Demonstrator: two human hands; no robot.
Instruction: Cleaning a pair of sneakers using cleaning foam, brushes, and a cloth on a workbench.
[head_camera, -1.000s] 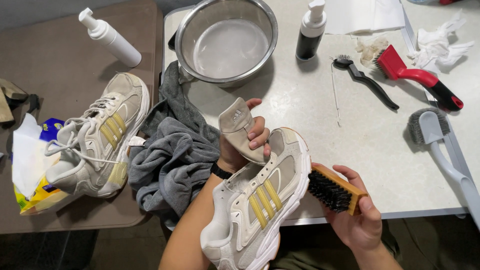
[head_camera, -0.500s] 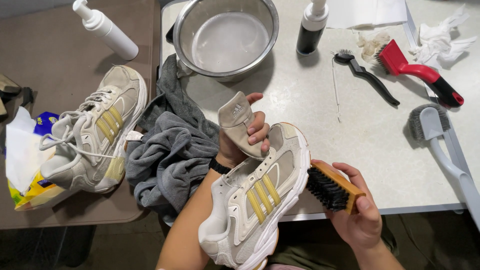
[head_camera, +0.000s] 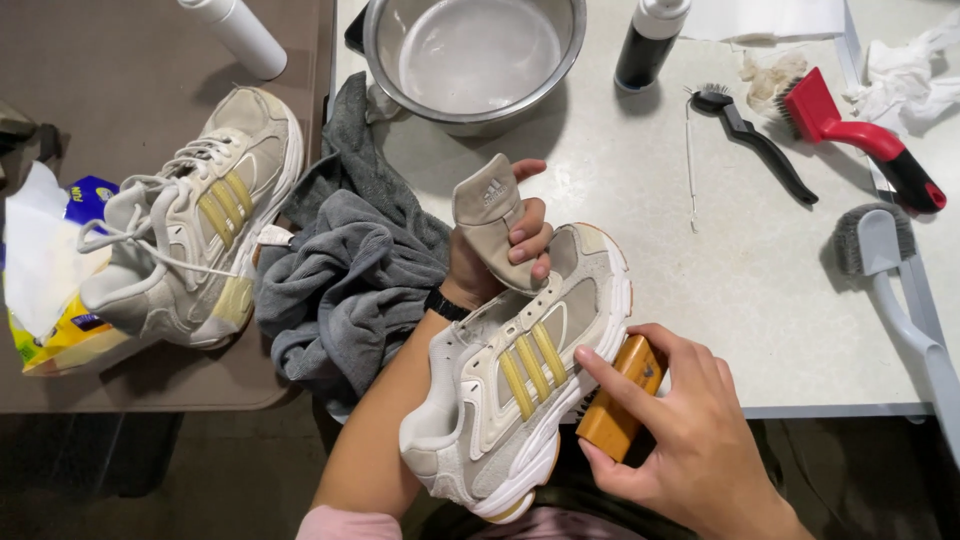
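Note:
My left hand (head_camera: 500, 262) is pushed inside a beige unlaced sneaker (head_camera: 520, 375) with yellow stripes, its fingers curled over the raised tongue. The shoe is held above the table's front edge, toe pointing away from me. My right hand (head_camera: 680, 430) grips a wooden brush (head_camera: 618, 398) and presses its bristle side against the shoe's white midsole, so the bristles are hidden. A black band is on my left wrist.
A second laced sneaker (head_camera: 185, 235) lies on the brown table (head_camera: 110, 100) at left beside a tissue pack (head_camera: 55, 310). A grey towel (head_camera: 345, 270), steel bowl (head_camera: 475, 55), black bottle (head_camera: 650, 35), white bottle (head_camera: 238, 35), and black (head_camera: 755, 140), red (head_camera: 860, 140) and grey (head_camera: 890, 275) brushes sit around.
My right hand has turned the wooden brush over and brought it left against the shoe's midsole; earlier it was held off to the right with its bristles showing. The view has shifted slightly.

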